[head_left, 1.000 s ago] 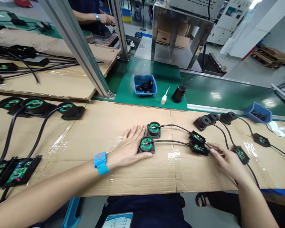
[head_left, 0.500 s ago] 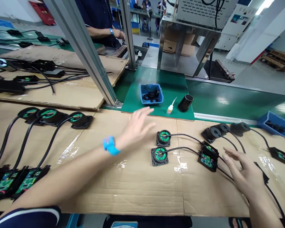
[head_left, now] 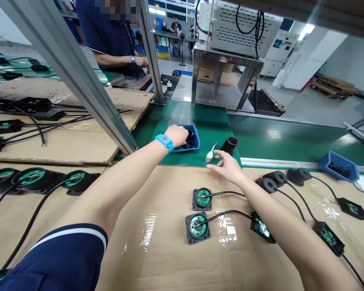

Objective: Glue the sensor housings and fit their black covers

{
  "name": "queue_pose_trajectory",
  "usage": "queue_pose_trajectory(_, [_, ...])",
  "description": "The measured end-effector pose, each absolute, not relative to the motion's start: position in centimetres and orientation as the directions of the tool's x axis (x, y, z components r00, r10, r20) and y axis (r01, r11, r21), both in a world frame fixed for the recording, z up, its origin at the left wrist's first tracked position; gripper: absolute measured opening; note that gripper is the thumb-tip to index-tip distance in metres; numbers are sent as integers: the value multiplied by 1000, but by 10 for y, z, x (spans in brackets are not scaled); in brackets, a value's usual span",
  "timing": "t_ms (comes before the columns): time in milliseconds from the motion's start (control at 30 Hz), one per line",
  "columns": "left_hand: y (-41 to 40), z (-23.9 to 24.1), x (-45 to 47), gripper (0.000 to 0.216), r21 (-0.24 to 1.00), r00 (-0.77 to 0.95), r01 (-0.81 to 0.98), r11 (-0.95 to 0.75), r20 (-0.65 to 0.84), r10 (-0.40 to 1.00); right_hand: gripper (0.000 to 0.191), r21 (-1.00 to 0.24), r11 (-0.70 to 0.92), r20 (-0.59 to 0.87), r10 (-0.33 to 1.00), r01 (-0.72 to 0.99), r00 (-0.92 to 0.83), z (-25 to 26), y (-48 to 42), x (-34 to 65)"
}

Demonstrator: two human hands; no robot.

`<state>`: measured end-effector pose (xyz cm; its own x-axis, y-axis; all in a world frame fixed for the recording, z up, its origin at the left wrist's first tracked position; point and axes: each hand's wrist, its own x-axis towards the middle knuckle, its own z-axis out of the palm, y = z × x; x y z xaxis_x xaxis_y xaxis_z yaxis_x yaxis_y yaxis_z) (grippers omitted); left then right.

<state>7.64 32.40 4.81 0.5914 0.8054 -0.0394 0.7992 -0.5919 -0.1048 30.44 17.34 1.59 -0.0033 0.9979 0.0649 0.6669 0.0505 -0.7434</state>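
My left hand [head_left: 177,136], with a blue band at the wrist, reaches into a blue bin [head_left: 195,142] of black rubber-like rings; its fingers are hidden. Just right of a small white dropper bottle [head_left: 209,157], my right hand [head_left: 227,166] has thumb and fingers apart with nothing held. Behind it a black tapered cup-like part [head_left: 230,144] lies tilted on the green mat. Nearer me are two black square-flanged housings, an upper one [head_left: 202,199] and a lower one [head_left: 197,227], each with a round green circuit board and a cable. My right forearm partly covers their black circuit boxes [head_left: 261,228].
Three more wired housings [head_left: 75,180] stand at left. On the right are several black capped parts [head_left: 268,184], a circuit box [head_left: 329,237] and another blue bin [head_left: 339,165]. A metal post [head_left: 79,81] rises at left; a co-worker [head_left: 109,44] stands beyond it.
My left hand has moved forward into the blue bin. My right hand has come from the circuit boxes at right to beside the dropper bottle. The view has tilted up.
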Motion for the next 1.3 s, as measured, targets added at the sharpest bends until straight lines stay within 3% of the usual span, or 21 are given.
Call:
queue_pose_trajectory(67, [323, 47, 79, 34, -118, 585, 804, -582, -16, 811, 58, -746, 49, 55, 998, 665, -11, 12, 187, 291])
queue_pose_trajectory(233, [295, 72, 75, 25, -131, 573, 819, -558, 131, 809, 13, -778, 69, 81, 997, 624, -9, 19, 191, 277])
queue_pose_trajectory(400, [204, 76, 40, 34, -70, 606, 790, -609, 240, 759, 28, -847, 109, 153, 987, 520, 43, 42, 134, 295])
queue_pose_trajectory(433, [182, 68, 32, 36, -23, 625, 768, -640, 240, 743, 31, -859, 111, 161, 985, 500, 56, 44, 118, 299])
queue_pose_trajectory(467, [161, 58, 24, 37, 111, 642, 721, -684, 262, 720, 33, -868, 110, 165, 984, 485, 72, 46, 101, 303])
queue_pose_trajectory(567, [112, 26, 8, 38, 273, 650, 674, -686, 222, 727, 32, -887, 105, 182, 974, 451, 132, 46, 60, 310])
queue_pose_trajectory(833, [122, -1, -19, 47, 609, 424, 690, -391, 98, 900, 27, -912, 169, 253, 948, 373, 190, 35, 28, 306])
queue_pose_trajectory(933, [137, -12, -21, 44, 636, 357, 700, -325, 83, 930, 26, -916, 186, 260, 950, 357, 173, 32, 26, 309])
queue_pose_trajectory(1067, [137, -16, -22, 45, 611, 302, 707, -357, 195, 933, 28, -932, 208, 264, 951, 296, 161, 26, 24, 311])
queue_pose_trajectory(1200, [102, -1, -14, 53, 620, 420, 610, -494, 275, 865, 27, -978, 209, 205, 966, -10, 155, 30, 22, 309])
queue_pose_trajectory(1300, [64, 2, 8, 71, 669, 548, 487, -561, 266, 793, 34, -960, 202, 172, 972, -194, 158, 40, 20, 305])
